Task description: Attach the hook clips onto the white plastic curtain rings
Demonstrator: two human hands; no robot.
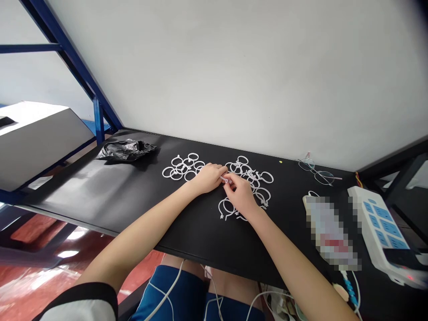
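Observation:
My left hand (209,177) and my right hand (240,195) meet at the middle of the black table (100,187), fingers pinched together on one white plastic ring (225,179). A pile of several white rings (182,168) lies just left of my left hand. A second spread of white rings (257,180) lies behind and to the right of my right hand, and a few more rings (227,208) rest under my right wrist.
A crumpled black plastic bag (126,150) lies at the back left. Eyeglasses (316,171) rest by the wall at the right. A white and blue power strip (381,227) and a blurred flat item (329,234) sit at the right edge. White cables hang below the table.

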